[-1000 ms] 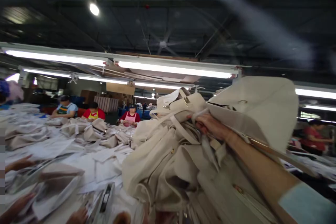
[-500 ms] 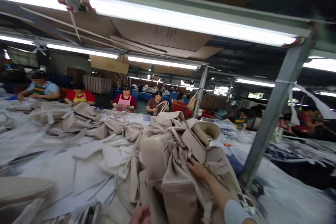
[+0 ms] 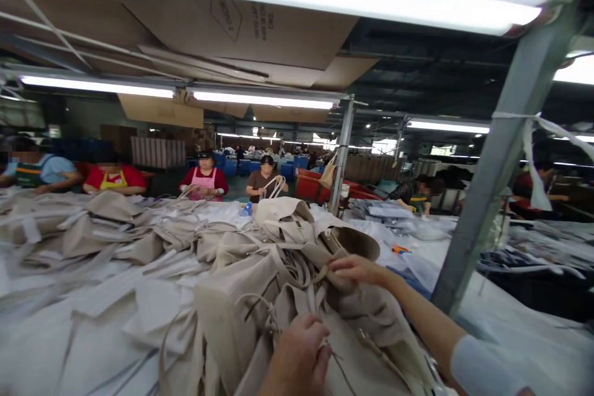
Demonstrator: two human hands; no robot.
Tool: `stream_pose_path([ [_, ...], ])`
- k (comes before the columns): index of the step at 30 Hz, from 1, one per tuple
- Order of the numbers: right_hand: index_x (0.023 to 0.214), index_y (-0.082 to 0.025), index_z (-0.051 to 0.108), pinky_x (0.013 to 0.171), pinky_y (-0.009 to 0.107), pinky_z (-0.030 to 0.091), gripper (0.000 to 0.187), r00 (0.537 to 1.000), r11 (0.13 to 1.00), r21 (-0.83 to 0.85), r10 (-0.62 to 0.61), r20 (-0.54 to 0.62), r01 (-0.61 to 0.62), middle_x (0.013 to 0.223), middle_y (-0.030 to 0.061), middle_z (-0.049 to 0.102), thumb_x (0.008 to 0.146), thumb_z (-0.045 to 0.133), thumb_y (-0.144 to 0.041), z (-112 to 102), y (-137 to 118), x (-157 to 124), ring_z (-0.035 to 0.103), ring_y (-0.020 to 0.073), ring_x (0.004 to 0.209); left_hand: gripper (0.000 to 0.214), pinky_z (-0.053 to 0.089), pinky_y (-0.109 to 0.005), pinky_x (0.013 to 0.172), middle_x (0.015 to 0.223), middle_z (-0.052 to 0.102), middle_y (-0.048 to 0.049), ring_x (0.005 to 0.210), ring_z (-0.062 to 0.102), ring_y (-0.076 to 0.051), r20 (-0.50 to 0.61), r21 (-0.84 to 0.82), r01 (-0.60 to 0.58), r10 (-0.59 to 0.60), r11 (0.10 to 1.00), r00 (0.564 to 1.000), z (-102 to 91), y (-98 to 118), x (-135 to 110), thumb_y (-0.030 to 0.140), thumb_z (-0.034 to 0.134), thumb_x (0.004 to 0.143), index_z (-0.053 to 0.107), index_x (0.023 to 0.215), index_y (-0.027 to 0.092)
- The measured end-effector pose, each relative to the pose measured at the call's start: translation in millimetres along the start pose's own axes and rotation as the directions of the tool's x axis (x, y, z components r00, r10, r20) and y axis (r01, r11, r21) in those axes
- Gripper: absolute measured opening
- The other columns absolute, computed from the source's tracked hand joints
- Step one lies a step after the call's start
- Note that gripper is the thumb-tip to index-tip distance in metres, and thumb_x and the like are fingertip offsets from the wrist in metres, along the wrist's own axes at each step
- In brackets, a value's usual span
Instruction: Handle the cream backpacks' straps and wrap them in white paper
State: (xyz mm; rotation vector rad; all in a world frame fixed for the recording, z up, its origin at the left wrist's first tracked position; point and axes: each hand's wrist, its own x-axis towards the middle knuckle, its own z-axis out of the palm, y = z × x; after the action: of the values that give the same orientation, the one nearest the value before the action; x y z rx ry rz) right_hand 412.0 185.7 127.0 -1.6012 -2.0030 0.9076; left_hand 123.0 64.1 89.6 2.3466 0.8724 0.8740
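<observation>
Beige bag pile (image 3: 232, 309): left hand (image 3: 299, 356) fisted on it, right hand (image 3: 357, 269) pinching it

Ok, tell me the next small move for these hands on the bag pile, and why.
Probably lift the right hand slightly to draw its strap clear: it pinches a strap atop the heap of beige bags, where several straps lie looped together, while the left hand is closed lower down on the near bag.

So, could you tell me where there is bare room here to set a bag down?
The white sheet right of the metal post lies bare. The bag pile in the middle and the beige pieces leftward are crowded.
</observation>
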Motion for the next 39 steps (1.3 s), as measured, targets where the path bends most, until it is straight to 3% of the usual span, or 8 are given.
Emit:
stream_pose_path([
  [3,0.138,-0.016,0.053,0.097,0.046,0.049,0.069,0.981,0.999,-0.034,-0.035,-0.19,0.029,0.131,0.0148,0.063,0.081,0.05,-0.056,-66.1,29.5,11.8,0.055,0.0341,0.123,0.028,0.047,-0.035,0.094,0.111,0.068,-0.0118,0.106,0.062,-0.025,0.031,0.063,0.072,-0.074,0.995,0.997,-0.6,3.1,40.8,0.016,0.046,0.085,0.067,0.103,0.018],
  [5,0.145,-0.015,0.044,0.11,0.048,0.039,0.077,0.975,0.997,-0.074,-0.052,-0.218,0.036,0.145,0.016,0.052,0.08,0.054,-0.054,-77.5,51.4,20.3,0.043,0.0347,0.137,0.027,0.047,-0.034,0.09,0.106,0.069,-0.0112,0.101,0.063,-0.025,0.04,0.075,0.116,-0.119,0.99,0.992,0.8,-3.0,67.7,0.02,0.045,0.087,0.068,0.102,0.019],
  [9,0.153,-0.012,0.027,0.121,0.044,0.02,0.091,0.975,0.982,-0.181,-0.089,-0.205,0.052,0.16,0.0159,0.027,0.076,0.063,-0.045,-39.2,85.1,40.5,0.024,0.0301,0.148,0.031,0.045,-0.03,0.088,0.1,0.072,-0.0104,0.099,0.064,-0.023,0.036,0.1,0.306,-0.311,0.947,0.95,13.6,-34.4,124.7,0.021,0.041,0.089,0.071,0.097,0.018],
  [14,0.155,-0.016,0.018,0.117,0.047,0.028,0.083,0.963,0.957,-0.289,-0.089,-0.254,0.012,0.159,0.0174,0.031,0.085,0.057,-0.035,1.4,98.7,61.9,0.035,0.0307,0.144,0.027,0.045,-0.039,0.087,0.091,0.07,-0.018,0.095,0.065,-0.031,-0.003,0.24,0.493,-0.507,0.836,0.862,42.6,-74.1,177.7,0.021,0.049,0.083,0.074,0.08,0.012],
  [24,0.155,-0.02,0.02,0.097,0.047,0.048,0.071,0.923,0.901,-0.429,-0.116,-0.368,-0.057,0.151,0.0215,0.04,0.092,0.05,-0.034,13.6,100.7,52.1,0.05,0.0354,0.129,0.034,0.044,-0.029,0.082,0.087,0.069,-0.004,0.094,0.059,-0.024,0.073,-0.048,0.567,-0.563,0.822,0.823,46.1,-107.9,172.6,0.003,0.052,0.057,0.075,0.079,0.015],
  [29,0.145,-0.008,0.04,0.078,0.046,0.051,0.056,0.835,0.708,-0.658,-0.182,-0.519,-0.255,0.125,0.0294,0.057,0.091,0.046,-0.02,28.5,60.7,31.9,0.06,0.0371,0.103,0.032,0.043,-0.027,0.068,0.068,0.066,0.0001,0.073,0.057,-0.018,0.165,-0.33,0.624,-0.607,0.709,0.777,41.3,-120.0,168.5,0.005,0.052,0.053,0.071,0.076,0.015],
  [34,0.102,-0.018,0.067,0.069,0.031,0.047,0.03,0.891,0.681,-0.718,-0.405,-0.205,0.144,0.095,0.0118,0.067,0.091,0.039,-0.013,47.0,12.8,16.1,0.061,0.0236,0.085,0.022,0.04,-0.026,0.059,0.06,0.06,0.0,0.057,0.05,-0.014,0.243,-0.54,0.635,-0.62,0.552,0.746,41.1,-131.4,170.1,0.008,0.051,0.047,0.061,0.065,0.015],
  [39,0.1,-0.022,0.071,0.079,0.028,0.045,0.028,0.847,0.719,-0.486,-0.524,0.092,0.497,0.097,0.0067,0.072,0.089,0.046,-0.015,60.5,16.0,29.2,0.063,0.0188,0.09,0.019,0.041,-0.026,0.06,0.061,0.057,-0.0001,0.057,0.05,-0.013,0.268,-0.63,0.592,-0.574,0.504,0.774,37.9,-131.7,166.1,0.014,0.05,0.048,0.059,0.064,0.015],
])
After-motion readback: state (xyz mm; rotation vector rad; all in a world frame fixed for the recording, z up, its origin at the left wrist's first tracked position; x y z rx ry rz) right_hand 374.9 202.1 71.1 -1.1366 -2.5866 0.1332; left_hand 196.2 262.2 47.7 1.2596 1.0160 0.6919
